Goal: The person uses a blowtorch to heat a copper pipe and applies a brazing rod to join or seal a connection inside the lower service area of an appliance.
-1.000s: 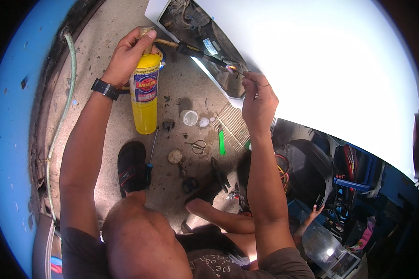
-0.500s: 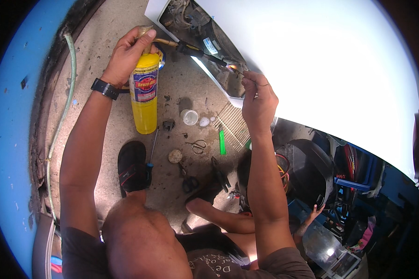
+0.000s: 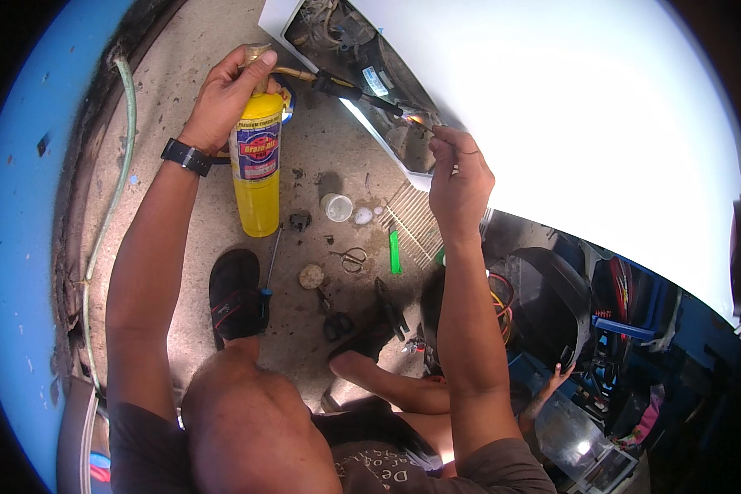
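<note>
My left hand [image 3: 237,89] is wrapped round the brass neck of a torch with a yellow gas cylinder [image 3: 257,198], which hangs upright. From the neck, the torch's nozzle tube [image 3: 358,93] reaches right into the open lower compartment [image 3: 387,62] of a white cabinet, with an orange glow at its tip. My right hand [image 3: 461,181] pinches a thin brazing rod [image 3: 422,126], its end in that glow. What the rod touches inside the compartment is too small to make out.
The white cabinet panel [image 3: 584,123] fills the upper right. On the concrete floor lie a white cup [image 3: 337,207], scissors [image 3: 353,260], pliers [image 3: 391,309], a screwdriver [image 3: 267,288], a green strip [image 3: 394,250] and a slatted grille [image 3: 416,222]. Another person's hand [image 3: 558,378] shows at lower right.
Both hands keep nearly the same place. The view has shifted very slightly, and the rod's visible length looks a little shorter between my right fingers and the flame.
</note>
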A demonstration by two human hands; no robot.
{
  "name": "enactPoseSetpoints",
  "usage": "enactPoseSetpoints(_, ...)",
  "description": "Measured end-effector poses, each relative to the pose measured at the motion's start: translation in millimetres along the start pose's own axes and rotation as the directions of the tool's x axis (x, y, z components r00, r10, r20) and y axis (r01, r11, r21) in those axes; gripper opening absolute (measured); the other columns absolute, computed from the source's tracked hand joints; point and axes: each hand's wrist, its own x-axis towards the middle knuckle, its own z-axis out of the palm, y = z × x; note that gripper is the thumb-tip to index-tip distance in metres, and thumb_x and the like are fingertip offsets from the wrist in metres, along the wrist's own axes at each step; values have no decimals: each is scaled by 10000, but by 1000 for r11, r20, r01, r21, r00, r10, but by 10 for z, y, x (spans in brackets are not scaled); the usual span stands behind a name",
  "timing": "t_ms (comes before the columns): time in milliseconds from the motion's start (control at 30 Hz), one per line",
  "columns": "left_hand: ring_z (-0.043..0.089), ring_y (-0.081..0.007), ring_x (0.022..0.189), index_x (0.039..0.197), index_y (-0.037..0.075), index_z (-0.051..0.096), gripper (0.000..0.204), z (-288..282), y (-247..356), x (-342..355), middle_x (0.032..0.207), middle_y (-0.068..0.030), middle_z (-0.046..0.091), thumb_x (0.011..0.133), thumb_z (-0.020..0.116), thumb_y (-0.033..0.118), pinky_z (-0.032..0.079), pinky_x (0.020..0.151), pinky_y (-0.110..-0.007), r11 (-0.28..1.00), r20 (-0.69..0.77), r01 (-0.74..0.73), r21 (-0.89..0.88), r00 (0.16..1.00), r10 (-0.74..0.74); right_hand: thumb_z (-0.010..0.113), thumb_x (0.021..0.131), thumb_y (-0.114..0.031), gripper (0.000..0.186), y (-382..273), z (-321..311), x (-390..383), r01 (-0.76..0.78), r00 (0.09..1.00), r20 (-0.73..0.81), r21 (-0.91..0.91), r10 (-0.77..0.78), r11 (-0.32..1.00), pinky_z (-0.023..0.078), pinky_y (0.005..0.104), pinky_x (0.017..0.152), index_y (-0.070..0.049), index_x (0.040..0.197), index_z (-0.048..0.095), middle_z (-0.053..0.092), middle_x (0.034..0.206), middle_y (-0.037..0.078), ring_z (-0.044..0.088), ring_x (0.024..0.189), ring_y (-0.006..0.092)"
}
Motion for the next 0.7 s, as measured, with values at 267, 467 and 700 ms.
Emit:
enactPoseSetpoints(267,676,-106,759,1131,122,618,336,16,-16,5,844,-9,684,979,638,422,568,680,-268,1000,-3,2,-22,1000,-2,686,885,-9,106,-1,-64,-68,-75,993,-82,51,79,996,548,330,695,-34,985,664,709,916,127,708,821,241)
enactPoseSetpoints(467,677,-115,764,1164,106,603,320,-15,-8,13,847,-24,685,994,627,376,566,684,-265,997,-1,13,-77,1000,-13,659,954,-51,113,-278,18,-722,-492,761,-95,561,642,666,573,308,730,-4,1041,603,670,966,115,677,809,184)
enactPoseSetpoints(700,661,-109,765,1174,92,599,320,32,23,9,846,-23,675,1008,605,366,553,690,-254,995,6,7,-97,1000,-7,640,972,-89,135,176,352,-1396,-336,311,184,939,932,-73,588,383,837,-65,1070,550,656,1063,105,666,935,231)
